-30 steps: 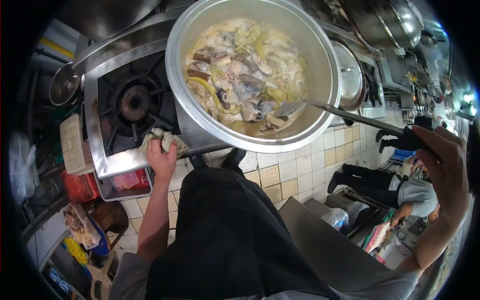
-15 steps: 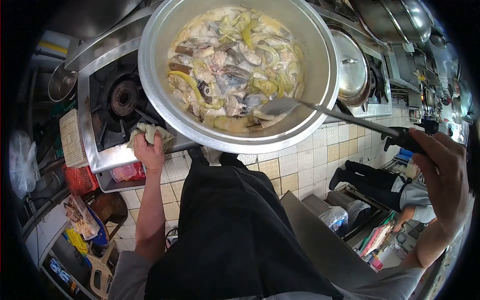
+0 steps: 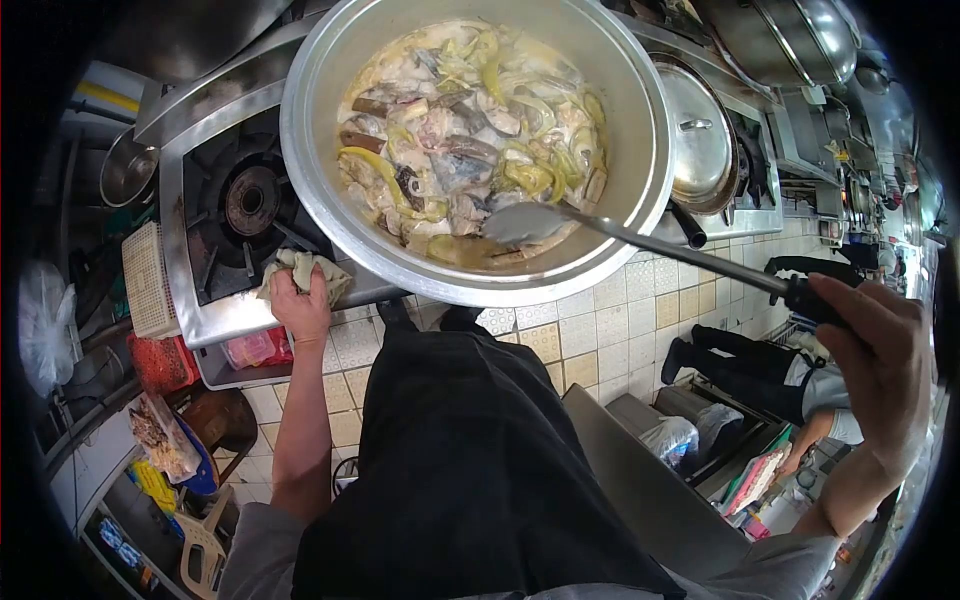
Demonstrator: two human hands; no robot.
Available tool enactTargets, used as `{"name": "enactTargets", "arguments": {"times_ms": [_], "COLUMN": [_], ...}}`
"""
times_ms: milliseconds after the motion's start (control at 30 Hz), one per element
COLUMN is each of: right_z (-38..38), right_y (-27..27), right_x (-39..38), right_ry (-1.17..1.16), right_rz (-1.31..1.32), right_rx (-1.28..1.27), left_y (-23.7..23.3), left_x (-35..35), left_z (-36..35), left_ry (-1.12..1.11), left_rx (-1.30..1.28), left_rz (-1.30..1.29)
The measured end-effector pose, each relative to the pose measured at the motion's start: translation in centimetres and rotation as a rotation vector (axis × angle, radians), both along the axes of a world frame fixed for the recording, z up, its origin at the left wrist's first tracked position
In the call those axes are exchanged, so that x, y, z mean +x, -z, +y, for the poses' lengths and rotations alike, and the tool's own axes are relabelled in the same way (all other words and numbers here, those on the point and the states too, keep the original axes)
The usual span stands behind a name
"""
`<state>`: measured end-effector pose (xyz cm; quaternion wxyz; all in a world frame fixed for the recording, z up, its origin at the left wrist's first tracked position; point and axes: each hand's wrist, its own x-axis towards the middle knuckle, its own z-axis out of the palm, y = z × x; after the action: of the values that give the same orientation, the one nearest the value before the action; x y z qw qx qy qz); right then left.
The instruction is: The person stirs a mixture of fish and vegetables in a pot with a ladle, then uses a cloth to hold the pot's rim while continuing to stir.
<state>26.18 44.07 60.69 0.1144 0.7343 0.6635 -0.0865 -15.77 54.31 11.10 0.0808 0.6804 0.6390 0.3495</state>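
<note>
Currently: pot (image 3: pixel 632 130) holds creamy stew (image 3: pixel 460 130); right fingers (image 3: pixel 852 312) grip ladle (image 3: pixel 640 235), left fingers (image 3: pixel 292 292) clutch cloth (image 3: pixel 308 264).

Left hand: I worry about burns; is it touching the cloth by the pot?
Touching. The head view shows the left hand gripping the cloth, which is bunched against the stove edge.

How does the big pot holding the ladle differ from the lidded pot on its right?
The big pot is open, showing creamy stew and the ladle; the lidded pot is covered. The big pot is far wider than the lidded pot. Both are shiny metal on the stove.
</note>
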Motion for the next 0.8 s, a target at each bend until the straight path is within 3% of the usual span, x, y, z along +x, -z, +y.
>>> {"name": "enactTargets", "arguments": {"times_ms": [100, 200, 800], "right_z": [0.4, 0.8, 0.1], "right_y": [1.1, 1.7, 2.3], "right_x": [0.0, 0.0, 0.6], "right_ry": [-0.034, -0.114, -0.062], "right_rz": [0.082, 0.000, -0.102], "right_rx": [-0.024, -0.033, -0.012], "left_y": [0.1, -0.1, -0.4], "left_x": [-0.1, 0.0, 0.3], "left_z": [0.0, 0.0, 0.0], "left_ry": [0.004, 0.001, 0.008], "left_rx": [0.001, 0.002, 0.021], "left_rz": [0.008, 0.018, -0.016]}}
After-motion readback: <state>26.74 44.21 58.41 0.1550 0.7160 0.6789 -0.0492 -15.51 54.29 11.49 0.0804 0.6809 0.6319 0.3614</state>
